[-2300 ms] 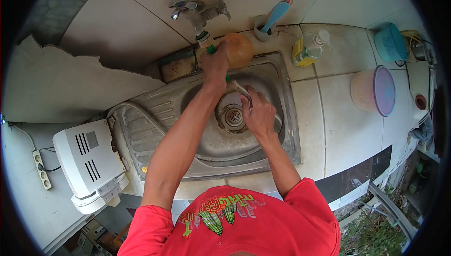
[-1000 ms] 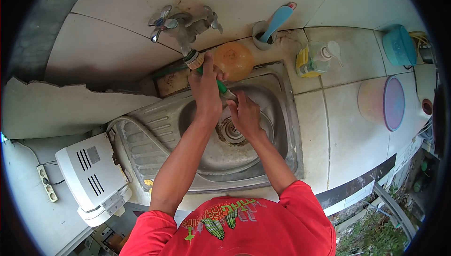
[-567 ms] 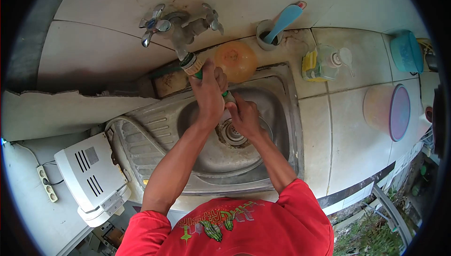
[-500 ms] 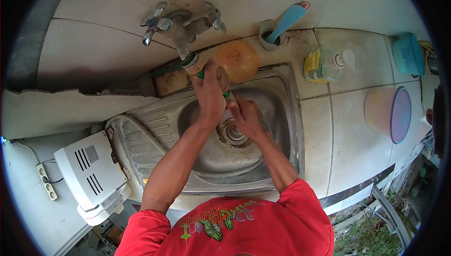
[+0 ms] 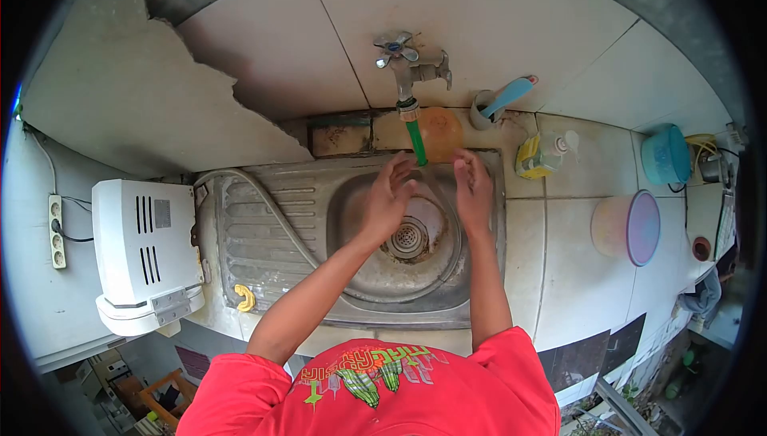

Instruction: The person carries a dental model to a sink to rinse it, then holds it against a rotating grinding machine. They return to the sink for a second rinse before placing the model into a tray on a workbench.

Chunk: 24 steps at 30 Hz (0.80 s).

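My left hand [image 5: 390, 203] hovers over the sink basin [image 5: 359, 272], empty, with its fingers apart. Across from it, my right hand [image 5: 474, 190] is also open and empty, near the basin's right side. Between and just above them hangs a short green hose [image 5: 416, 142], fixed to the tap [image 5: 405, 76] by a tan and dark connector [image 5: 407, 108]. Neither hand appears to touch the hose. Below the hands lies the round drain strainer [image 5: 409, 236], ringed with brown stains. Behind the hose sits an orange round bowl [image 5: 442, 134], partly hidden.
Right of the sink stand a cup with a blue-handled brush [image 5: 511, 96], a soap pump bottle [image 5: 539, 155], a pink-lidded tub [image 5: 643, 228] and a teal container [image 5: 667, 155]. On the left are a grey hose [image 5: 268, 200], a yellow piece [image 5: 244, 298] and a white vented appliance [image 5: 148, 244].
Both hands have let go of the green hose at the tap and moved apart, their fingers opening. The hose now hangs down in plain sight. The camera view has shifted.
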Each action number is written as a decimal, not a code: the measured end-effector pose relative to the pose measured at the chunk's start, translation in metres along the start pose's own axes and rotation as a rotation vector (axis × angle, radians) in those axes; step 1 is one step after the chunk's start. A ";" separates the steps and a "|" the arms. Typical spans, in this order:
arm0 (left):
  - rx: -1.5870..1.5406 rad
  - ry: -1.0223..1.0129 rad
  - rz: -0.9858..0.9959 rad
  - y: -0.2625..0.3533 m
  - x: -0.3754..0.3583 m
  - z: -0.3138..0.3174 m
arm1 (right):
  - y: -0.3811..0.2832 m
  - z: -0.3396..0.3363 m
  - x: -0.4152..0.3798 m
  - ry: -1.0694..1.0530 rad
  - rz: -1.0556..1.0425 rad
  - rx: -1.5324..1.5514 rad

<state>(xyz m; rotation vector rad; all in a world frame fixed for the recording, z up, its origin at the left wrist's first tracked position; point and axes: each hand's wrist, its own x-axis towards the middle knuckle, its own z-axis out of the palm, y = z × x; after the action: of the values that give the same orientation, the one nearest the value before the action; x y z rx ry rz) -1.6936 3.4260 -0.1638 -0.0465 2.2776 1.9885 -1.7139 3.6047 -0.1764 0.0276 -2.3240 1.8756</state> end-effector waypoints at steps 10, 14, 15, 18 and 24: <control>0.073 0.415 0.089 0.087 -0.220 -0.226 | -0.152 0.011 0.065 0.124 -0.395 -0.490; 0.491 0.804 0.225 0.181 -0.290 -0.361 | -0.183 0.037 0.112 -0.006 -0.402 -0.883; 0.562 0.891 0.269 0.193 -0.301 -0.401 | -0.190 0.045 0.117 -0.009 -0.402 -1.020; 0.708 1.059 0.237 0.207 -0.317 -0.520 | -0.197 0.061 0.133 -0.010 -0.334 -1.291; 0.582 0.669 -0.439 0.130 -0.298 -0.722 | -0.228 0.091 0.130 -0.019 -0.189 -1.425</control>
<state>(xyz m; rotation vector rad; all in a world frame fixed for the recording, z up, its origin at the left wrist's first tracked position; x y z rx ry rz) -1.4599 2.7135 0.0912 -1.1856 2.7884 1.1353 -1.8264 3.4774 0.0437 0.0848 -2.9141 -0.1226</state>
